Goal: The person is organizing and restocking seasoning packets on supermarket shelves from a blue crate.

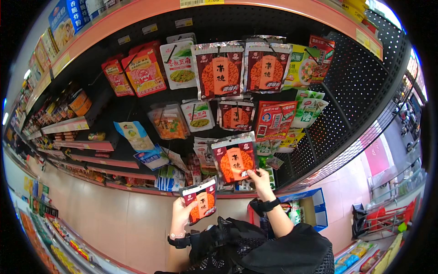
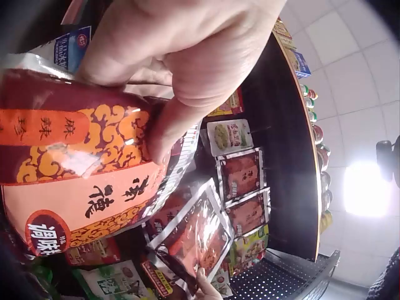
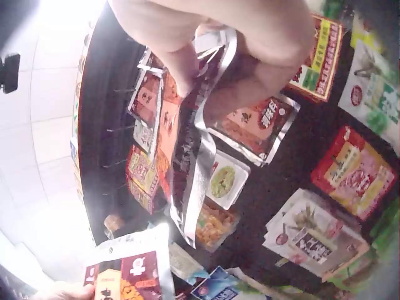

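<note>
My left hand (image 1: 181, 213) grips a maroon-and-orange seasoning packet (image 1: 200, 201) by its side, the thumb across its front. The left wrist view shows this packet (image 2: 75, 162) close up, with dark lettering on an orange band. Higher and to the right, my right hand (image 1: 262, 183) pinches a second packet (image 1: 235, 157) of the same design at its lower right corner. In the right wrist view that packet (image 3: 187, 150) is seen nearly edge-on between thumb and fingers. Matching packets (image 1: 220, 71) hang on the rack behind.
Other hanging pouches surround them: red-orange ones (image 1: 145, 71), white ones (image 1: 180, 64) and a red one (image 1: 275, 121). A price rail (image 1: 127, 23) arches overhead. The perforated side panel (image 1: 349, 86) closes off the right. A blue carton (image 1: 315, 208) stands low right, near a shopping cart (image 1: 388, 219).
</note>
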Tool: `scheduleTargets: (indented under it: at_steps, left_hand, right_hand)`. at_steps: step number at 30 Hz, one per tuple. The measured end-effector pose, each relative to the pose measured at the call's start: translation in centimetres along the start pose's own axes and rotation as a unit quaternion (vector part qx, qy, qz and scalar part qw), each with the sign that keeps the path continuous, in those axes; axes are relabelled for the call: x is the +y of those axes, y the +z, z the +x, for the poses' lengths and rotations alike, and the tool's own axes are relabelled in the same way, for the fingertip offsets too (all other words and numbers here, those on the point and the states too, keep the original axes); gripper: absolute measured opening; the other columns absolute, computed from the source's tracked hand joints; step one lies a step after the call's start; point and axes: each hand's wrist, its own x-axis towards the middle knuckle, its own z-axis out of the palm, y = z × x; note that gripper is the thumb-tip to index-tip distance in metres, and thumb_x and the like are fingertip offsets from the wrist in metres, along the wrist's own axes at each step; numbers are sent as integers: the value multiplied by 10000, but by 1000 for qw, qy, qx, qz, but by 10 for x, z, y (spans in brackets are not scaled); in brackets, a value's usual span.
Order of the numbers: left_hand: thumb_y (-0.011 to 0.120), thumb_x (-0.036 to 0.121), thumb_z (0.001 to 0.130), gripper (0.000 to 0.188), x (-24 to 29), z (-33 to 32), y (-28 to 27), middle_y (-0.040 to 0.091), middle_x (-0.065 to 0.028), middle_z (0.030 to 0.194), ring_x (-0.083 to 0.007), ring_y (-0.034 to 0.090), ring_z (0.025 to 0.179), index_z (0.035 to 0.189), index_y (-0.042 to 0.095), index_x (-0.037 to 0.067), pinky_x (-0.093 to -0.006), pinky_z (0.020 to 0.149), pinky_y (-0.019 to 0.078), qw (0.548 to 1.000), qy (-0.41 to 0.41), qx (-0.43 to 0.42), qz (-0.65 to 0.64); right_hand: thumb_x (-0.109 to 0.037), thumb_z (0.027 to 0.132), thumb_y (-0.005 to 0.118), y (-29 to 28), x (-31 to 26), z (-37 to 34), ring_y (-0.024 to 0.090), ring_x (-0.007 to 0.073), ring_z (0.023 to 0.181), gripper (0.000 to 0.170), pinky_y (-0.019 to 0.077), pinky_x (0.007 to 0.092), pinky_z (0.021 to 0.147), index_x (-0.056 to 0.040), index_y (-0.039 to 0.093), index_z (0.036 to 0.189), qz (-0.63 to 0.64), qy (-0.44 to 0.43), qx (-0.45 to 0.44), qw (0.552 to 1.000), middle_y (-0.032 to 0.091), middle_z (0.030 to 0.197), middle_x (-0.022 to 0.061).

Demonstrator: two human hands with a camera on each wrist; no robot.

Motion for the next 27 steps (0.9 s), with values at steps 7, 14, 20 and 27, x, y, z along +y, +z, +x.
scheduleTargets:
  at_steps: [7, 14, 20, 27]
  left_hand:
    - [587, -68, 666, 252, 9, -2, -7, 584, -66, 874, -127, 555, 779, 896, 514, 3, -278, 731, 437, 1000, -4, 4, -28]
    - [592, -52, 687, 149, 7, -6, 0, 591, -75, 795, -115, 559, 700, 801, 507, -6, -267, 660, 459, 999, 18, 37, -20]
    - [613, -25, 682, 161, 9, -9, -1, 592, -83, 789, -115, 560, 689, 807, 510, -16, -263, 649, 460, 999, 16, 26, -26]
    - [607, -29, 686, 160, 7, -6, -6, 593, -84, 793, -113, 560, 696, 814, 513, -24, -258, 654, 459, 1000, 16, 26, -1]
  right_hand:
    - [-165, 749, 595, -10, -14, 44, 479, 29, 567, 169, 378, 171, 471, -10, 597, 815, -26, -51, 32, 998, 578, 697, -6]
    - [-137, 766, 577, -3, -17, 58, 512, 52, 588, 136, 393, 195, 532, -6, 590, 798, -15, -55, 35, 998, 585, 722, 9]
    - [-153, 768, 576, -9, -4, 65, 525, 46, 592, 154, 399, 175, 494, -16, 583, 838, 5, -65, 29, 997, 589, 753, 2]
    - [-208, 757, 595, -7, -10, 67, 465, 54, 540, 218, 367, 211, 484, 0, 582, 822, 37, -41, 39, 998, 557, 675, 4]
